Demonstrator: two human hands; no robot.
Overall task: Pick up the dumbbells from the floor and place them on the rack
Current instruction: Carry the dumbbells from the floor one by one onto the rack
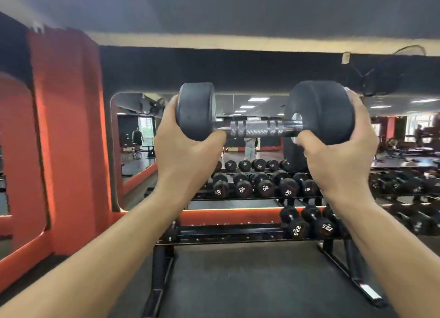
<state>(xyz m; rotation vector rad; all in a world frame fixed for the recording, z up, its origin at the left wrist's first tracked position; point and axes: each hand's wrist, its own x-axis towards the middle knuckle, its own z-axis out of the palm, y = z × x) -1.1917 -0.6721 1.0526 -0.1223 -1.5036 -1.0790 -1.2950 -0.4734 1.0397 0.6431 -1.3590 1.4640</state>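
Note:
A black dumbbell (258,126) with a knurled chrome handle is held level in the air, above and in front of the rack (228,233). My left hand (183,148) cups its left head from below and outside, thumb curled under it. My right hand (342,146) grips the right head the same way, fingers wrapped round its outer face. The handle between the heads is bare. The black two-tier rack stands below my arms, with several dumbbells on its upper tier and a few marked 22.5 on the right of its lower tier.
A wall mirror (250,108) behind the rack reflects the gym and people far off. An orange padded pillar (69,139) stands at left. Dark rubber floor (238,282) lies under the rack. The left half of the lower tier holds nothing. More racked dumbbells run off right.

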